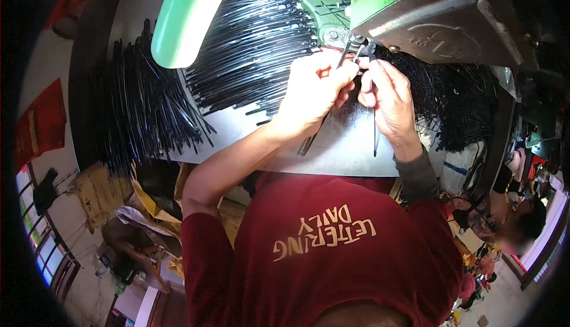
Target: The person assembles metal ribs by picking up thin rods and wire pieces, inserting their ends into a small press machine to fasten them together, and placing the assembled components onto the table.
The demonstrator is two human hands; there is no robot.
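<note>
Hands first: both sit right under the nose of the green machine [415,6], and that machine is what I'm measuring everything from. My left hand [312,92] is just below and left of the machine's small metal tip, fingers pinched closed on a thin black strip [343,59] whose top end pokes up toward that tip. My right hand [386,98] is directly below the tip, a touch nearer to it, grip also closed, with another thin black strip [375,134] hanging straight down out of the fist, away from the machine. So the long axis of both strips runs roughly up-and-down, one end at the tip, the other trailing toward my chest. The two hands are touching or nearly so at the fingertips; can't tell exactly, it's cramped in there. Left of the machine, a big fan of loose black strips [249,48] is spread over the desk [350,149], and a second pile [142,107] lies further left still. A tangled black heap [457,101] sits below the machine's grey metal base, right of my right hand.
</note>
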